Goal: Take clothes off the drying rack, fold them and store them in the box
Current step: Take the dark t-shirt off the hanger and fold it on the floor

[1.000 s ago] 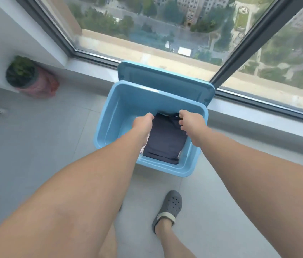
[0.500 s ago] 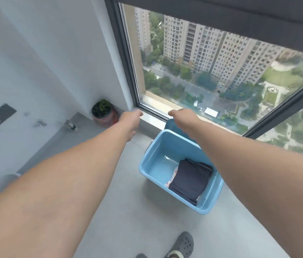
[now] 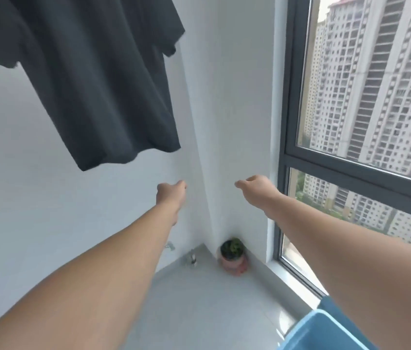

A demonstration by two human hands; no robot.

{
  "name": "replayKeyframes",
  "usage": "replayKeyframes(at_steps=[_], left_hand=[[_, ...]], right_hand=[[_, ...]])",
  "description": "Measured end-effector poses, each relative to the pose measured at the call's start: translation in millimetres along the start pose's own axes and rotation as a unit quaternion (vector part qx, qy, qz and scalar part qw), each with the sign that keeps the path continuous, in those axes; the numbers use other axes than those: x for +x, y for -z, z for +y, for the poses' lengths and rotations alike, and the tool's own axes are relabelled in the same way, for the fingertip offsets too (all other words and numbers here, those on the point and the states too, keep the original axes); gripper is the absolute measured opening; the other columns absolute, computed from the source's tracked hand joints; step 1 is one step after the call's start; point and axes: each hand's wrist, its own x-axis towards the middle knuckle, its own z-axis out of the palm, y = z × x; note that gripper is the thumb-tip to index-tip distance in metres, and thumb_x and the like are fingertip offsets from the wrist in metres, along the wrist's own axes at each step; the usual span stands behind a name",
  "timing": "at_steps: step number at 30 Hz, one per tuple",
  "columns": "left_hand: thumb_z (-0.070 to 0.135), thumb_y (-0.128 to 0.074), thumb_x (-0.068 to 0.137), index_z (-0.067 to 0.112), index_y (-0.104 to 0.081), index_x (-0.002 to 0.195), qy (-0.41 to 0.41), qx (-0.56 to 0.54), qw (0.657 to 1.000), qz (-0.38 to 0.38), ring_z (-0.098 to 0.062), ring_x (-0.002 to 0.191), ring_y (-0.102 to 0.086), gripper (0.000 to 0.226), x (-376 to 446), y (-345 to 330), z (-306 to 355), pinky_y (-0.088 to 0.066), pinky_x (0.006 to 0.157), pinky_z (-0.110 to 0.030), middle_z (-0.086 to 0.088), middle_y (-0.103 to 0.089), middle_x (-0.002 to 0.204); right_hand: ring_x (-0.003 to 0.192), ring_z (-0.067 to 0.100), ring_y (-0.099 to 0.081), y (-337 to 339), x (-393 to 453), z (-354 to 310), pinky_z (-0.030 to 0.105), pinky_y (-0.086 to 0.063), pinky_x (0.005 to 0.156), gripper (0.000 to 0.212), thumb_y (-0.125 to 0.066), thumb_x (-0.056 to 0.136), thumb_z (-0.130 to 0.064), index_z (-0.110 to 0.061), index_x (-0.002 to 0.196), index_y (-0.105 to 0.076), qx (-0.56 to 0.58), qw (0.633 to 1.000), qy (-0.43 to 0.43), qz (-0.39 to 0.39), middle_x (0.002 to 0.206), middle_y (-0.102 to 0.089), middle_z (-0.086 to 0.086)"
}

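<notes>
Two hands, left [image 3: 170, 194] and right [image 3: 253, 185], fingers loosely curled, empty; box [image 3: 325, 332] contents unseen.

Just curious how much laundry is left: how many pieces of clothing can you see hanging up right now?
1. A dark T-shirt hangs at the upper left, above the raised left hand and right hand, neither touching it. More may hang beyond the frame's top edge.

matt dark cloth t-shirt [image 3: 93, 79]; smooth glossy blue plastic box [image 3: 325, 332]; matt grey floor [image 3: 199, 311].
</notes>
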Motion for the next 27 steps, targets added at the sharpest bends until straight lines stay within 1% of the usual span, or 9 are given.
replayKeyframes(at_steps=[4, 8, 10, 12, 19, 21, 23, 25, 27], left_hand=[[0.037, -0.057, 0.077, 0.006, -0.046, 0.136, -0.052, -0.057, 0.996, 0.046, -0.023, 0.078, -0.053, 0.067, 4, 70, 71, -0.043, 0.069, -0.033, -0.003, -0.057, 0.093], [0.035, -0.058, 0.081, 0.004, -0.042, 0.145, -0.119, -0.068, 0.985, 0.101, -0.024, 0.075, -0.059, 0.073, 1, 125, 148, -0.049, 0.062, -0.031, -0.008, -0.06, 0.102], [0.038, -0.057, 0.079, 0.003, -0.038, 0.149, -0.137, -0.057, 0.982, 0.119, -0.037, 0.104, -0.069, 0.08, 2, 140, 174, -0.061, 0.084, -0.046, -0.018, -0.065, 0.126], [0.041, -0.056, 0.074, 0.004, -0.039, 0.149, -0.167, -0.067, 0.973, 0.145, -0.042, 0.129, -0.057, 0.085, 7, 155, 203, -0.048, 0.105, -0.059, -0.02, -0.055, 0.145], [0.038, -0.056, 0.074, -0.002, -0.036, 0.147, -0.244, -0.058, 0.941, 0.227, -0.049, 0.125, -0.057, 0.086, 17, 194, 288, -0.049, 0.103, -0.058, -0.025, -0.052, 0.146], [0.035, -0.056, 0.078, -0.003, -0.036, 0.147, -0.265, -0.05, 0.931, 0.246, -0.044, 0.1, -0.067, 0.082, 23, 207, 311, -0.055, 0.086, -0.044, -0.026, -0.055, 0.14], [0.033, -0.057, 0.084, 0.0, -0.039, 0.148, -0.289, -0.045, 0.918, 0.269, -0.037, 0.092, -0.065, 0.075, 32, 222, 340, -0.048, 0.072, -0.035, -0.025, -0.062, 0.131], [0.032, -0.057, 0.09, 0.01, -0.042, 0.151, -0.322, -0.055, 0.899, 0.291, -0.033, 0.1, -0.064, 0.067, 43, 240, 370, -0.048, 0.076, -0.035, -0.016, -0.066, 0.122], [0.029, -0.056, 0.091, 0.007, -0.045, 0.149, -0.35, -0.063, 0.882, 0.311, -0.035, 0.105, -0.065, 0.064, 54, 255, 400, -0.055, 0.09, -0.043, -0.016, -0.068, 0.119]], right_hand=[[0.068, 0.025, -0.045, -5, 8, -108, 0.032, -0.033, 0.063, 0.025, -0.056, 0.1, -0.036, -0.018, 0.083, -0.052, -0.005, 0.996, 0.084, -0.009, 0.077, -0.048, 0.003], [0.058, 0.022, -0.03, -9, 17, -212, 0.032, -0.02, 0.054, 0.036, -0.053, 0.099, -0.034, -0.02, 0.072, -0.034, 0.017, 0.985, 0.169, -0.035, 0.068, -0.034, -0.001], [0.061, 0.023, -0.035, -11, 20, -244, 0.031, -0.026, 0.055, 0.031, -0.052, 0.098, -0.035, -0.018, 0.076, -0.041, 0.013, 0.979, 0.196, -0.044, 0.071, -0.04, 0.001], [0.064, 0.024, -0.04, -10, 28, -276, 0.031, -0.031, 0.059, 0.027, -0.051, 0.097, -0.036, -0.015, 0.081, -0.046, 0.011, 0.971, 0.232, -0.052, 0.075, -0.044, 0.003], [0.065, 0.021, -0.027, -6, 66, -374, 0.031, -0.025, 0.058, 0.027, -0.049, 0.098, -0.03, -0.018, 0.081, -0.032, 0.016, 0.944, 0.328, -0.039, 0.074, -0.03, -0.001], [0.059, 0.019, -0.028, -5, 76, -396, 0.032, -0.024, 0.054, 0.034, -0.051, 0.098, -0.032, -0.024, 0.075, -0.028, 0.036, 0.938, 0.345, -0.021, 0.071, -0.033, -0.005], [0.061, 0.017, -0.04, -2, 89, -424, 0.031, -0.03, 0.054, 0.022, -0.052, 0.099, -0.036, -0.027, 0.083, -0.04, 0.045, 0.93, 0.365, -0.009, 0.074, -0.045, -0.006], [0.063, 0.016, -0.045, 2, 101, -453, 0.03, -0.032, 0.054, 0.014, -0.052, 0.1, -0.034, -0.025, 0.095, -0.043, 0.051, 0.92, 0.388, 0.012, 0.076, -0.05, -0.005], [0.058, 0.016, -0.04, 6, 115, -485, 0.03, -0.03, 0.051, 0.023, -0.052, 0.1, -0.031, -0.023, 0.084, -0.036, 0.056, 0.907, 0.415, 0.051, 0.071, -0.045, -0.006]])
